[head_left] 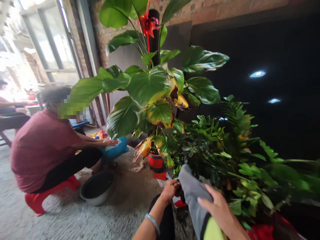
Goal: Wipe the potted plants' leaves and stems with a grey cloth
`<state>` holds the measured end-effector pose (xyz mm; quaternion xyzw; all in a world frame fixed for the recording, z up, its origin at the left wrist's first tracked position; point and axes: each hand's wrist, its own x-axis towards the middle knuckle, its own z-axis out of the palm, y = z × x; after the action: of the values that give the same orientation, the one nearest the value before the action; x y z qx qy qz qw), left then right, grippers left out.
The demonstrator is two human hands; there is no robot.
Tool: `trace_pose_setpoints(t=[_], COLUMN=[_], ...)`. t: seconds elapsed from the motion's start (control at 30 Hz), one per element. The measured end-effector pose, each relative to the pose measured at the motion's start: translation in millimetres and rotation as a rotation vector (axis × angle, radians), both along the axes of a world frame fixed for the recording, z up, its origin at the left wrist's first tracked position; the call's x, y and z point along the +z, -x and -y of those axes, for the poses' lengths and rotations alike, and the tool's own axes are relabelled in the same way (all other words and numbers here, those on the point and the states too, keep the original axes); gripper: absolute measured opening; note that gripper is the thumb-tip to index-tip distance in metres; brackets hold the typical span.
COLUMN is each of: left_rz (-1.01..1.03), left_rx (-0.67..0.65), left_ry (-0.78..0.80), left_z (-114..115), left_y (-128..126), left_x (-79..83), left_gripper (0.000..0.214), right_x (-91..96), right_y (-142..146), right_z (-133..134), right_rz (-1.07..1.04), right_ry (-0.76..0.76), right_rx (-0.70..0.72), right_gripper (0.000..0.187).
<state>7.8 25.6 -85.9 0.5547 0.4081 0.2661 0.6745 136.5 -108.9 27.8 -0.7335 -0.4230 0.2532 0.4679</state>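
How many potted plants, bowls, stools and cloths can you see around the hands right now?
Potted plants: 2, the big-leaved plant in a red pot and the small-leaved plant
Metal bowl: 1
Red stool: 1
Grey cloth: 1, right hand on it, left hand at its edge
Total: 5

We saw grey cloth [193,196] with yellow-green edge, gripped by right hand [220,210]. Pale blue-grey bangle [153,222] ringed wrist of left hand [170,189]. Beyond left hand: red pot [156,162], broad green leaves [147,85] blotched yellow and brown. Further left we noted dark basin [97,187], red stool [41,200], maroon shirt [40,146].
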Motion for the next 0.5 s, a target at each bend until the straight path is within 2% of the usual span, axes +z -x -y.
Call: trace_pose_setpoints(t=[0.07, 0.1, 0.17, 0.23, 0.3, 0.33, 0.4, 0.43, 0.5], left_rz=[0.028, 0.043, 0.062, 0.066, 0.062, 0.06, 0.038, 0.02, -0.013], left_rx=[-0.018, -0.032, -0.044, -0.035, -0.032, -0.032, -0.037, -0.041, -0.054], left_ry=[0.011, 0.017, 0.037, 0.051, 0.055, 0.053, 0.044, 0.039, 0.034], left_z=[-3, -4, -4, -4, -4, -4, -6, -7, -10], left_y=[5, 7, 10, 10, 9, 9, 8, 7, 8], left_x=[-1.1, -1.2, -0.9, -0.6, -1.3, -2.1, -4.5, -5.8, -8.0], left_gripper=[0.03, 0.03, 0.031, 0.033, 0.034, 0.033, 0.032, 0.031, 0.03], right_x=[-6.2, -1.6, 17.7, 37.5, 42.5, 37.4, 15.3, 1.9, -19.6], right_y=[-5, -13, -33, -47, -45, -38, -17, -7, 3], right_z=[19, 27, 32, 21, 0, -11, -23, -22, -8], right_rz=[-0.063, -0.082, -0.063, -0.015, 0.019, 0.031, 0.054, 0.072, 0.063], right_ry=[0.046, 0.051, 0.036, 0.043, 0.019, 0.014, 0.057, 0.1, 0.138], right_rx=[0.009, -0.046, -0.266, -0.528, -0.627, -0.585, -0.388, -0.233, -0.069], right_gripper=[0.054, 0.054, 0.058, 0.07, 0.079, 0.08, 0.075, 0.07, 0.061])
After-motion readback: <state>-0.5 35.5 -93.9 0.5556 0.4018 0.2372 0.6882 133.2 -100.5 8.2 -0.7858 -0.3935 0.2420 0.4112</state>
